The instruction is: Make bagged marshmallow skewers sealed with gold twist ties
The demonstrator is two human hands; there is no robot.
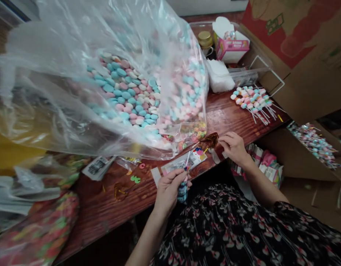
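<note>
Near the table's front edge my left hand (173, 184) is closed around a wrapped candy lollipop (182, 191), its white stick pointing up and away from me. The candy end, in a clear wrapper, hangs below my fingers. My right hand (234, 147) pinches at a bundle of shiny copper-gold twist ties (209, 141) on the table; whether a single tie is between the fingertips I cannot make out. Between my hands lie flat clear packets with a colourful printed card (199, 154).
A huge clear bag of pink, blue and white candies (126, 92) fills the back. Bare candy sticks (255, 99) lie at right, before a plastic bin (242, 74). A carton of wrapped lollipops (314, 144) stands lower right. Gummy bags (48, 229) lie at left, near loose green gummies (135, 179).
</note>
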